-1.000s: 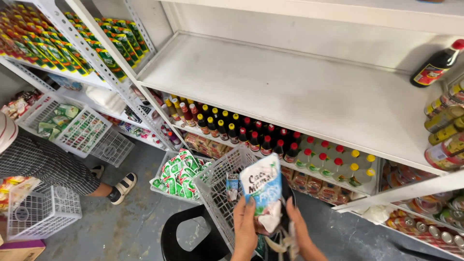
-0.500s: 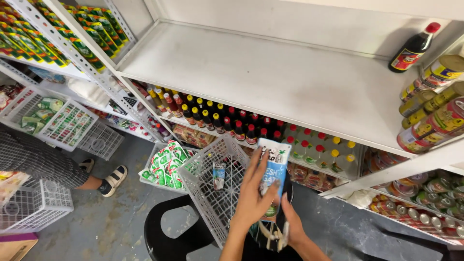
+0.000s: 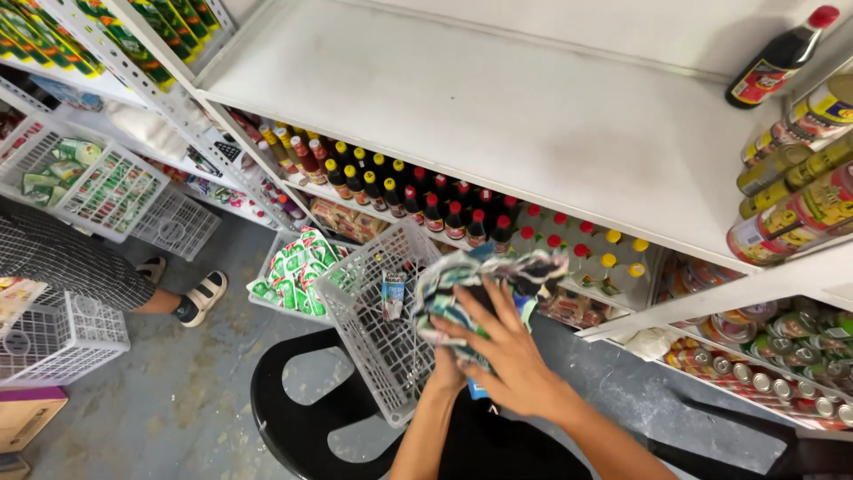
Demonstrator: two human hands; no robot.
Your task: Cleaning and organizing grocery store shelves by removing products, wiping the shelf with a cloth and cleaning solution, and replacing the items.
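Now the soft packet point(image 3: 498, 276) is crumpled over the white basket point(image 3: 373, 329). Right hand point(image 3: 506, 360) presses on it; left hand point(image 3: 449, 369) holds underneath. Light, floppy; hold its edges.

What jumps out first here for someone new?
Both hands at bottom centre: the right hand lies over a crumpled colourful packet, the left hand mostly hidden beneath it. Just left, a white wire basket tilts on a black chair. Above, a wide bare white shelf spans the frame.
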